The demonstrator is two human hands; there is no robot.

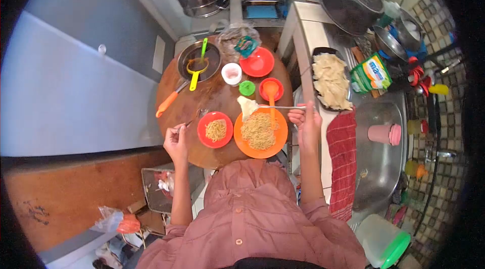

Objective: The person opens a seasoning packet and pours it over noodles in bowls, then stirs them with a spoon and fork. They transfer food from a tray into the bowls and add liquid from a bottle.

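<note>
So, the right hand [305,117] has its fingers closed around a long thin metal utensil [281,107], with a pale, floppy folded piece of food [247,107] at the far end, up over the edge of a round orange plate of noodles [247,149]. The left hand [175,136] is pinching a smaller thin metal utensil [191,121] beside a small red plate of noodles [201,128]. Both plates sit on a round brown wooden bench [177,112], near the person. It's pretty crowded: an orange plastic spoon [272,98] leans out of a little red bowl [262,89], its handle lying across the orange plate, right under that long utensil. Past that there's a green round lid [246,88], a white tub [231,80], another red plate [258,62], a crumpled clear plastic bag [227,42] and a dark pan [212,69] with an orange handle. Over on the right, a black tray [323,50] is heaped with pale folded sheets [331,79]. Label-wise, the green-and-white pouch [371,73] starts "ma"; I can't make out the rest.
</note>
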